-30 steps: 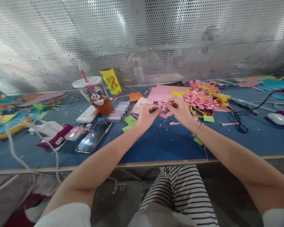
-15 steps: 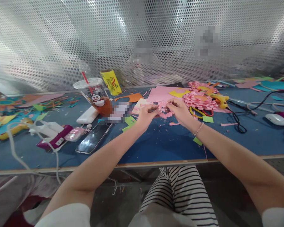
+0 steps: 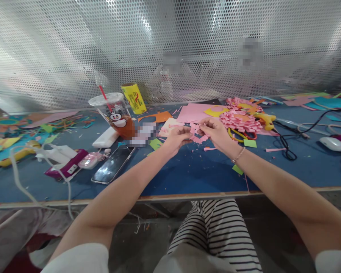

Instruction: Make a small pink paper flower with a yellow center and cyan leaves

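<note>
A pink fringed paper strip (image 3: 198, 138), bent into a curve, is held just above the blue table between my two hands. My left hand (image 3: 179, 138) pinches its left end with thumb and fingers. At the other end, the fingers of my right hand (image 3: 214, 131) are closed on the strip's upper right part. Behind my left hand lies a cream-coloured sheet (image 3: 168, 127) with pink bits on it. Pink paper flowers (image 3: 240, 120) sit right of my right hand, beside scissors (image 3: 238, 135) with yellow and red handles.
To the left stand a cup of orange-brown drink (image 3: 118, 117) with a straw and a leaning yellow roll (image 3: 134, 99). A phone (image 3: 113, 165) and a purple power strip (image 3: 69, 165) lie nearer. A yellow glue gun (image 3: 267, 121) with a black cable is at right. A perforated metal panel (image 3: 187, 34) rises behind.
My left hand's fingers have shifted slightly on the pink strip, and its curve shows more openly. My right hand stays almost in place.
</note>
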{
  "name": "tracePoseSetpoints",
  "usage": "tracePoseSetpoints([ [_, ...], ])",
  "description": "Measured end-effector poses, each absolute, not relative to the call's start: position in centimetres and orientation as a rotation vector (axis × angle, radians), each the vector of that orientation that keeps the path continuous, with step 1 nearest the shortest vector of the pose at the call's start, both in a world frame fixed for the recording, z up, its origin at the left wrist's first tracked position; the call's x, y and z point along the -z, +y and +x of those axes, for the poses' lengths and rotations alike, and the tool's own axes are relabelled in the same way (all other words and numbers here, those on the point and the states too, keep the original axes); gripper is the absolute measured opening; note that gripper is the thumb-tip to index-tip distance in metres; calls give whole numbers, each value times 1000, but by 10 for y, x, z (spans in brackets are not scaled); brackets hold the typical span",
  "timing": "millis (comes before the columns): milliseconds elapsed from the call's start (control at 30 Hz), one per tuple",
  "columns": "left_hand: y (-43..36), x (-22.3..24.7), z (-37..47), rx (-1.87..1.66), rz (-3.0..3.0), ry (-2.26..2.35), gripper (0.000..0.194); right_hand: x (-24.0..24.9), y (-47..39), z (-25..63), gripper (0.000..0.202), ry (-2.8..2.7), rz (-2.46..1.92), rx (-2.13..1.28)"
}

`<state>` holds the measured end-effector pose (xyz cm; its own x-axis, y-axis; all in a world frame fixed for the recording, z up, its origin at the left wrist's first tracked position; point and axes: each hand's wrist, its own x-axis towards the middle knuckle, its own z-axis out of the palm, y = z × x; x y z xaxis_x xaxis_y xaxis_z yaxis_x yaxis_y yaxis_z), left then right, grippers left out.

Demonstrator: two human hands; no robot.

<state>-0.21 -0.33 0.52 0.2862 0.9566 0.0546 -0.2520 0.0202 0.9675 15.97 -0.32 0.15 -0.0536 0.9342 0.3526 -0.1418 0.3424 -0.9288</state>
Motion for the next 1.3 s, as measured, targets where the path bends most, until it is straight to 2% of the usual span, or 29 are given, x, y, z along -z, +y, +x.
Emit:
tracePoseSetpoints([
  [200,-7,-5,0,-1102,1219,815,28,-2,-5,161,11,-1350,-822,-975],
  [467,-9,-8,1,-1081,1219,836,26,-5,-7,159,11,-1263,-829,-1059],
  [633,-9,-8,1,-1146,1408,911,21,-6,-8,158,13,-1274,-815,-1104],
  [900,-6,-5,2,-1226,1564,947,24,-2,-10,157,8,-1342,-771,-1172],
  [1100,-6,-2,3,-1263,1590,951,23,-6,-15,155,17,-1427,-779,-1060],
  [1300,-7,-2,4,-1290,1626,947,19,-14,-21,150,18,-1374,-790,-1104],
])
